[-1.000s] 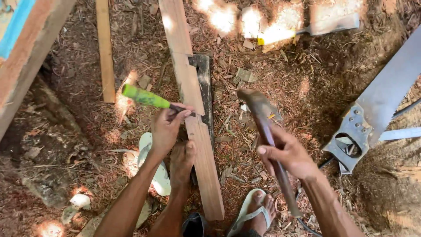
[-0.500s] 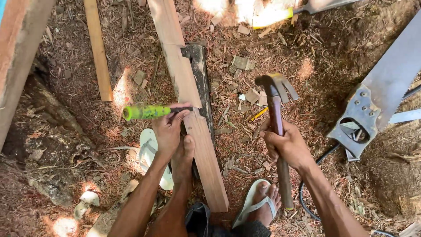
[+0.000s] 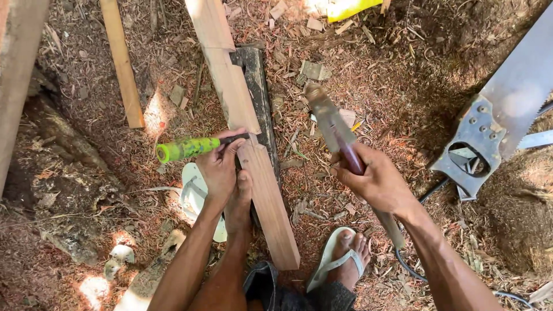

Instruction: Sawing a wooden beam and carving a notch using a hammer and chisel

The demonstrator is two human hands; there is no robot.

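My left hand (image 3: pixel 218 166) grips a chisel with a bright green handle (image 3: pixel 183 149), its blade end lying against the left edge of a long wooden plank (image 3: pixel 245 121). A bare foot (image 3: pixel 239 201) presses beside the plank, right under that hand. My right hand (image 3: pixel 374 181) holds a hammer by its wooden handle, and the hammer head (image 3: pixel 322 109) is blurred, raised to the right of the plank. A dark block (image 3: pixel 259 98) sits under the plank.
A hand saw (image 3: pixel 495 126) lies at the right. A thin wooden strip (image 3: pixel 122 63) lies at upper left and a thick beam (image 3: pixel 14 75) runs along the left edge. My other foot wears a pale sandal (image 3: pixel 340 259). Wood chips cover the ground.
The hammer has moved from upright at the right toward the plank, its head now tilted left and blurred. The chisel handle stays near the plank's left edge.
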